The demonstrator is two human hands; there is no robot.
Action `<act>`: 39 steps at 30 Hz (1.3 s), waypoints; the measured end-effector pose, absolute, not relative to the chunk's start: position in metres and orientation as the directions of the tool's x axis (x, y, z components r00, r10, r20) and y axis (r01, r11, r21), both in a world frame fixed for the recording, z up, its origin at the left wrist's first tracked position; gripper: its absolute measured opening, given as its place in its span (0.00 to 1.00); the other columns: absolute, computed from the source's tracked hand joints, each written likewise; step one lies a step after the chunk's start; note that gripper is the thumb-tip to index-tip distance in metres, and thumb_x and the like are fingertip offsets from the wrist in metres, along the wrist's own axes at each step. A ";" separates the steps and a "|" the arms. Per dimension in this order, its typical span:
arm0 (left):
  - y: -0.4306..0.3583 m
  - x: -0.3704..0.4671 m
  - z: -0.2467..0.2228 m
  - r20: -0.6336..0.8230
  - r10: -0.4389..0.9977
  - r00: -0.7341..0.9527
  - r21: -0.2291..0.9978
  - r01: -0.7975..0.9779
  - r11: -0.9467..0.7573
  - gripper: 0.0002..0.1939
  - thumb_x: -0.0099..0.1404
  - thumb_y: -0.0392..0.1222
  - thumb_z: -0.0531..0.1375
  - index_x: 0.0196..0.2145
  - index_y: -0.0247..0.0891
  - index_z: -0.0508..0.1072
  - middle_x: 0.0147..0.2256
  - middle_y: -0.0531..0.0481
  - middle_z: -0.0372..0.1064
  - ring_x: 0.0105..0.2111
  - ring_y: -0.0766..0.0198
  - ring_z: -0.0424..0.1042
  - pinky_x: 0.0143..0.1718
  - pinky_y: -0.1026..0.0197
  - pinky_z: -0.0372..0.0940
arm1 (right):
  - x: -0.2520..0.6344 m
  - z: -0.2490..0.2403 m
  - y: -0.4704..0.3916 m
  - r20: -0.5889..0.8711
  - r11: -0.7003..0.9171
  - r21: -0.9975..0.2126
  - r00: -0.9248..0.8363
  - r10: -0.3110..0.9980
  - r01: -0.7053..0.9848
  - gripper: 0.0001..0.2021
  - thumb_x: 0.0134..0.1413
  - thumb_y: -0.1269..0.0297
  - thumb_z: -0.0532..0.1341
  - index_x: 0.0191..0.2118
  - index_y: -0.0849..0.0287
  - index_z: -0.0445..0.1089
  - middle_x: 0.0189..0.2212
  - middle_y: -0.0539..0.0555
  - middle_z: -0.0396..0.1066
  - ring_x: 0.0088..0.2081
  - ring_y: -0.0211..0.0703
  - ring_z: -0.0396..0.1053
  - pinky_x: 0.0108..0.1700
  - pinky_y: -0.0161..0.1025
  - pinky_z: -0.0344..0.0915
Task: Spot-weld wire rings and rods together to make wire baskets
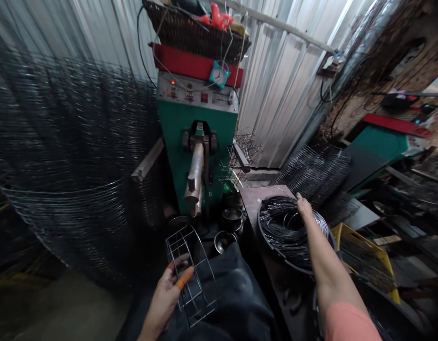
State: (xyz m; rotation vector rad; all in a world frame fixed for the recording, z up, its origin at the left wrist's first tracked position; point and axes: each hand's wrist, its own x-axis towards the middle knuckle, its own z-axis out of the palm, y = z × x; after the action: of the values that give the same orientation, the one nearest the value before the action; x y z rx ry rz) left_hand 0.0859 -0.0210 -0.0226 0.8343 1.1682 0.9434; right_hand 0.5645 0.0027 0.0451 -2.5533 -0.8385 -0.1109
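In my left hand point(169, 284) is a small wire basket frame point(197, 279) of thin metal rods with a curved side. My fingers and thumb close on its left side, and orange covering shows on some fingertips. The frame is above my dark-covered lap point(236, 289). My right hand point(304, 207) reaches out to the far rim of a round black tub point(263, 232) full of wire rings point(282, 222). Its fingers look curled in, but what they grip is too small to make out. A green welding machine point(176, 137) with a metal electrode arm point(195, 173) stands in front of me.
Tall stacks of round wire frames point(73, 132) rise at the left. Small metal bowls point(224, 241) sit below the machine. A yellow crate point(385, 265) of rods is at right, beyond it another green machine point(375, 147). A teal clock point(219, 74) hangs on the near machine.
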 end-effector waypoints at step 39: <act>-0.017 0.071 -0.032 -0.336 0.929 0.156 0.899 -0.241 0.366 0.27 0.44 0.48 0.68 0.42 0.38 0.70 0.34 0.51 0.65 0.27 0.70 0.63 0.23 0.69 0.58 | 0.409 0.159 -0.021 0.203 -0.202 0.329 0.140 0.969 0.923 0.15 0.56 0.57 0.52 0.41 0.54 0.73 0.29 0.54 0.74 0.29 0.45 0.69 0.28 0.36 0.57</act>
State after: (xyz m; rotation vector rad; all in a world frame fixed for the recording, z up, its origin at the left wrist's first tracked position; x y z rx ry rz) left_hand 0.0705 -0.0174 -0.0315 0.8034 1.0856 0.9819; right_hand 0.4088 -0.0208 0.1594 -2.4620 -2.0575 -0.6121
